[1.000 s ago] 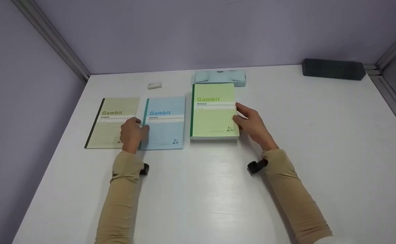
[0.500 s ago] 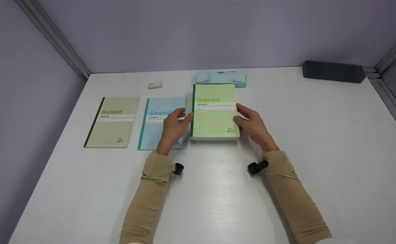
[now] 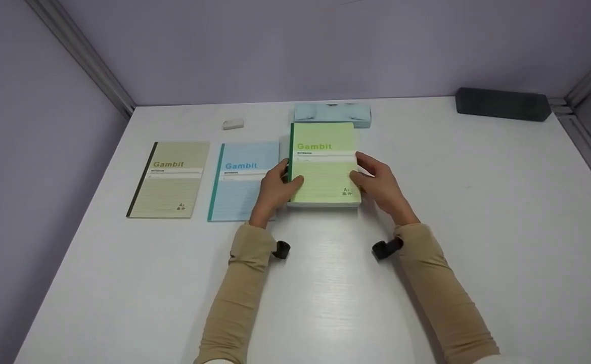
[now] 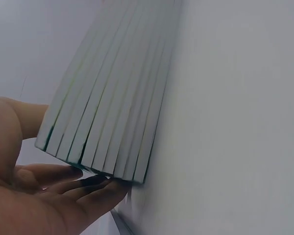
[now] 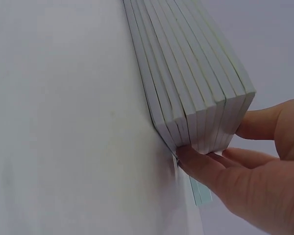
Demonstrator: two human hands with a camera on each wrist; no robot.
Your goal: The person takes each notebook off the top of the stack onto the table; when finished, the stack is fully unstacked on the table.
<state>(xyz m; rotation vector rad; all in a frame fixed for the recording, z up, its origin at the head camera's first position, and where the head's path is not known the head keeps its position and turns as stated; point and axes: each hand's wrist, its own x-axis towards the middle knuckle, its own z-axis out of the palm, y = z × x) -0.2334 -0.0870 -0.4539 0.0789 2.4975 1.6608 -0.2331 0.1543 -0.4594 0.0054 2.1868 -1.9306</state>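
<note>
A stack of several notebooks (image 3: 323, 167) with a light green "Gambit" cover on top lies at the table's middle back. My left hand (image 3: 277, 184) grips its left spine edge, thumb on the cover. My right hand (image 3: 376, 182) grips the right edge, thumb on top too. In the left wrist view the fingers of that hand (image 4: 63, 191) reach under the stack's (image 4: 112, 107) lower corner. The right wrist view shows the stack's page edges (image 5: 196, 88) pinched between thumb and fingers of my right hand (image 5: 245, 171).
A blue notebook (image 3: 239, 177) and an olive notebook (image 3: 170, 179) lie flat to the left of the stack. A white eraser (image 3: 233, 124), a pale blue case (image 3: 332, 114) and a dark case (image 3: 502, 103) sit along the back of the white table (image 3: 477, 227).
My left hand left the gap between the olive and blue notebooks, moved right and took hold of the stack's left edge. The right hand stayed on the right edge.
</note>
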